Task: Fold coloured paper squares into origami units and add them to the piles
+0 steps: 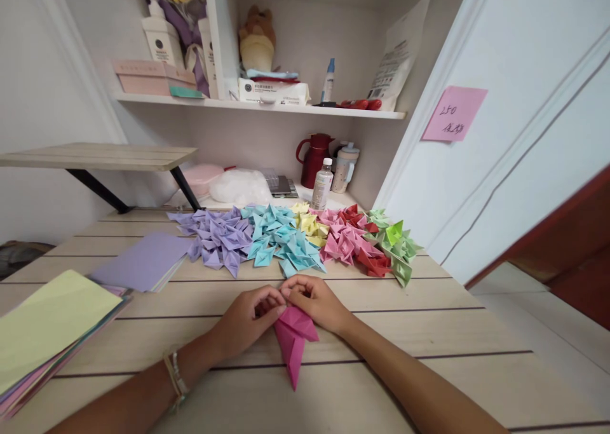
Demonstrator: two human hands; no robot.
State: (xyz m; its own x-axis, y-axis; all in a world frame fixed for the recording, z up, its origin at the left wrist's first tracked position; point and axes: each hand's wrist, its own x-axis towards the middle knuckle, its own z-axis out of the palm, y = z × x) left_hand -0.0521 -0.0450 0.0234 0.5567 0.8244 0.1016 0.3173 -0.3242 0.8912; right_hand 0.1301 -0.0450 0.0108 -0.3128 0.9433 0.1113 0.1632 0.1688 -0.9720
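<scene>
Paper, magenta and folded, is tapering toward the near side over the worktop; left hand and right hand are pinching its far end. Coloured folded pieces are lying beyond.

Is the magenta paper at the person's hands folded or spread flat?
Folded: the magenta paper shows creases and overlapping flaps, and its near end tapers to a narrow point.

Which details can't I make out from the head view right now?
- Head view: upper tip of the magenta paper, hidden by the left hand and right hand.
- Head view: far end of the yellow-topped stack, cut off by the picture's left edge.
- Head view: fine print on the bottle, too small.
</scene>
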